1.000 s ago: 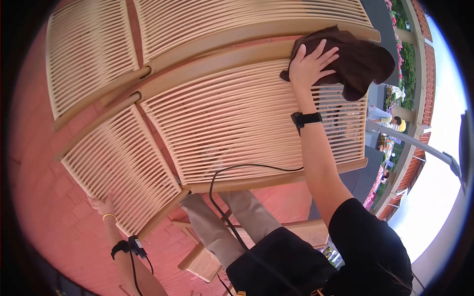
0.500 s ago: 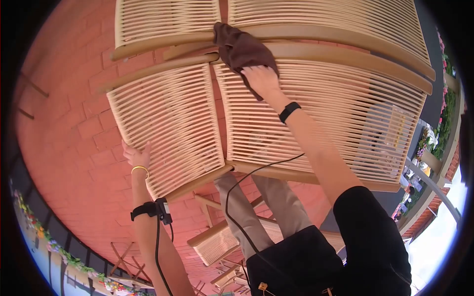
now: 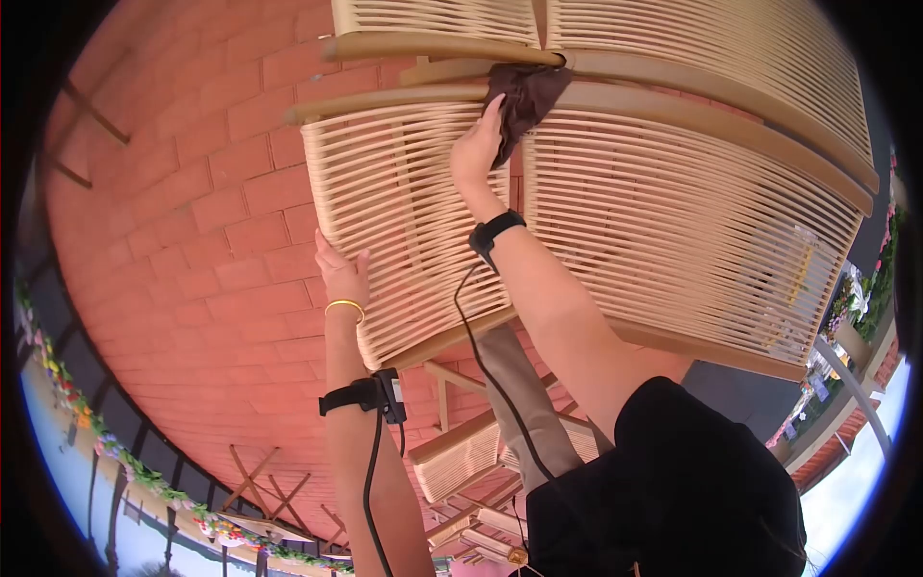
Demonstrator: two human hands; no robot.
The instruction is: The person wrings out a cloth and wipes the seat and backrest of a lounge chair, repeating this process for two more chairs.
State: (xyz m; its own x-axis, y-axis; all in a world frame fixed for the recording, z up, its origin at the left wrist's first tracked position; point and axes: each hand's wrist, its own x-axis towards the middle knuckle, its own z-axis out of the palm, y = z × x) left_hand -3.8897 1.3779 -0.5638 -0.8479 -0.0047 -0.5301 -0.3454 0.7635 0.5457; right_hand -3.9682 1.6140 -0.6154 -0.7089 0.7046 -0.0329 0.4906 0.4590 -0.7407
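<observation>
A folding-type chair with wooden rails and pale cord panels lies before me, its smaller panel (image 3: pixel 404 183) left of its larger panel (image 3: pixel 663 212). My left hand (image 3: pixel 343 274) grips the outer edge of the smaller panel, thumb on top and fingers partly hidden. In my right hand (image 3: pixel 478 154) is a dark brown cloth (image 3: pixel 529 101), bunched against the far wooden rail (image 3: pixel 663 104) where the two panels meet. The cloth covers that joint and hides some of the fingers.
Another corded chair (image 3: pixel 692 29) stands right behind, its rail close to this one. More wooden chairs (image 3: pixel 461 457) are below, near my legs. A black cable (image 3: pixel 495 385) hangs from my right wristband across the near rail. Red brick paving (image 3: pixel 221 221) extends left.
My right hand has moved the cloth left relative to the chair, from the larger panel's side onto the joint. My left hand keeps its hold on the edge. The whole view has shifted.
</observation>
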